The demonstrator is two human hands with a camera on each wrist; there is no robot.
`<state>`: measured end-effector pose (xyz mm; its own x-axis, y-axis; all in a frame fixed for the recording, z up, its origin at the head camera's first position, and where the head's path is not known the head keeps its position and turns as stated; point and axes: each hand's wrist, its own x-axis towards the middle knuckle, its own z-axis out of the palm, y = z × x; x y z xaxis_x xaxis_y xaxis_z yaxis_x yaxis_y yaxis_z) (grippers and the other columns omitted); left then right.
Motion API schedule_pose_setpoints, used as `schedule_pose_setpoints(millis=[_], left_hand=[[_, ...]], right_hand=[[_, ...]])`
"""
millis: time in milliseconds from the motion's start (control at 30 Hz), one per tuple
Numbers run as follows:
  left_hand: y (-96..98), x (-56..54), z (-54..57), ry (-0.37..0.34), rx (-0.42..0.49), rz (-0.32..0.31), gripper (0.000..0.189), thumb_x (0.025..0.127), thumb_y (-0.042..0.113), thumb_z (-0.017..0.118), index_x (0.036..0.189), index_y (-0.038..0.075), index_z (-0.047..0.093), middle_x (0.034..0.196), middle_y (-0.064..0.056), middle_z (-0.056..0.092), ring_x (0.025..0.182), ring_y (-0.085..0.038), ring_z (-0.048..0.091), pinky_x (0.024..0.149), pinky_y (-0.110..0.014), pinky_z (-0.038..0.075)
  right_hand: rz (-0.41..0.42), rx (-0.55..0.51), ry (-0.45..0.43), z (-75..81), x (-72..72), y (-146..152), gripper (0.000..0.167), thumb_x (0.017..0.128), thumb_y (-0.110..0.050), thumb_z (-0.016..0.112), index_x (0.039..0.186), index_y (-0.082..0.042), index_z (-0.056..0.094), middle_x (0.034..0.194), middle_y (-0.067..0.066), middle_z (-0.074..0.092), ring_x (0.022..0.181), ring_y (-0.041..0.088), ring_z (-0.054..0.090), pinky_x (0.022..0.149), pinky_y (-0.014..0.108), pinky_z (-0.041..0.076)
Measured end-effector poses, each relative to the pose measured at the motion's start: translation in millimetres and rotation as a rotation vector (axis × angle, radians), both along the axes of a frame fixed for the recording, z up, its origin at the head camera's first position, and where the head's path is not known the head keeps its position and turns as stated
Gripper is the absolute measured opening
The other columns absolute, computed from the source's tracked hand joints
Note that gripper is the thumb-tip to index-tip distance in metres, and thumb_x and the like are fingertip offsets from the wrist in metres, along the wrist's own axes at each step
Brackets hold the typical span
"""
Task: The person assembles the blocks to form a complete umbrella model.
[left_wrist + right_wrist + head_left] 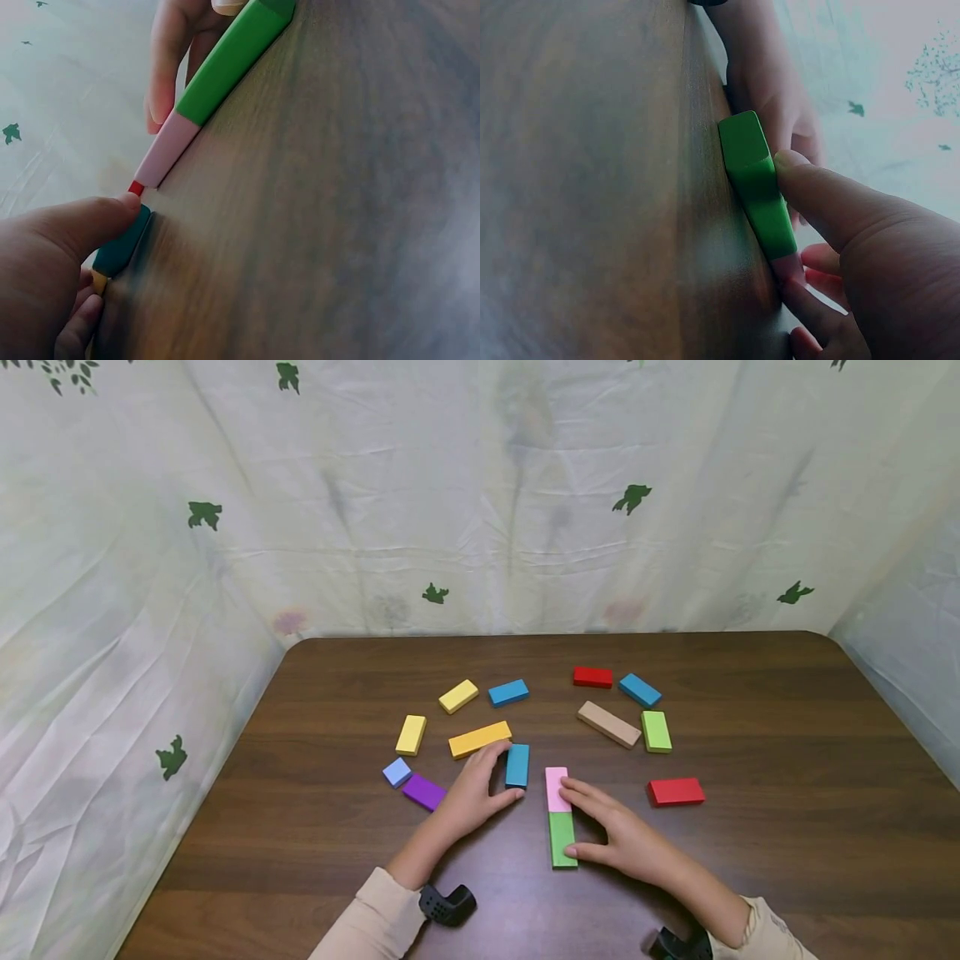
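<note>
A person's hands reach over a brown table (787, 860). At the centre of the frame, the left hand (467, 795) holds a blue block (517, 766) lengthwise between thumb and forefinger. Just right, the right hand (626, 839) is spread wide, its thumb touching a green block (562, 841) and a fingertip touching a pink block (555, 788); these two blocks lie end to end, touching, pink above green. An orange block (478, 741) lies by the left forefinger. Left of it are a purple block (423, 792), a light-blue cube (397, 772) and yellow blocks (411, 735). Right of centre lie a beige block (608, 724), a lime block (656, 732) and red blocks (676, 792).
</note>
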<state>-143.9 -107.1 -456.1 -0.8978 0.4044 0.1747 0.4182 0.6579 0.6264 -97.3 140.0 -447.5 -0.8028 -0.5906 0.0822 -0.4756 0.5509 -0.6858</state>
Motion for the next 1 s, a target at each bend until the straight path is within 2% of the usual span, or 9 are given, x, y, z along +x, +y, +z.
schedule_pose_setpoints(millis=[233,467,800,1000], left_hand=[[-2.2,-4.1,0.8,-0.018,0.0,-0.03,0.067,0.081,0.026,0.068,0.135,0.003,0.035,0.135,-0.011,0.04,0.124,-0.024,0.034,0.1,-0.038,0.028],[-2.5,-7.1,1.0,-0.005,0.005,-0.044,0.062,0.081,0.023,0.068,0.132,0.002,0.038,0.131,-0.012,0.043,0.122,-0.024,0.036,0.1,-0.038,0.028],[0.4,-10.3,4.9,-0.024,0.028,-0.042,0.059,0.082,0.021,0.067,0.129,0.001,0.039,0.127,-0.012,0.044,0.115,-0.021,0.042,0.097,-0.035,0.033],[4.8,-13.9,4.2,-0.012,0.042,-0.025,0.057,0.082,0.021,0.067,0.128,0.002,0.039,0.126,-0.012,0.044,0.113,-0.019,0.044,0.095,-0.033,0.035]], right_hand=[[0.001,0.004,-0.007,0.3,-0.1,0,0.073,0.078,-0.046,0.065,0.136,-0.01,0.04,0.142,0.002,0.031,0.127,0.023,0.03,0.097,0.045,0.032],[-0.001,0.004,-0.011,1.4,-0.1,0,0.072,0.078,-0.045,0.065,0.136,-0.01,0.04,0.142,0.002,0.031,0.127,0.023,0.031,0.096,0.045,0.032],[0.003,0.009,-0.008,1.8,0.2,0,0.073,0.078,-0.047,0.064,0.136,-0.01,0.04,0.141,0.003,0.032,0.127,0.023,0.031,0.096,0.045,0.032],[0.005,-0.006,0.007,2.8,0.6,0,0.072,0.078,-0.045,0.065,0.135,-0.009,0.041,0.141,0.003,0.033,0.127,0.022,0.031,0.097,0.044,0.032]])
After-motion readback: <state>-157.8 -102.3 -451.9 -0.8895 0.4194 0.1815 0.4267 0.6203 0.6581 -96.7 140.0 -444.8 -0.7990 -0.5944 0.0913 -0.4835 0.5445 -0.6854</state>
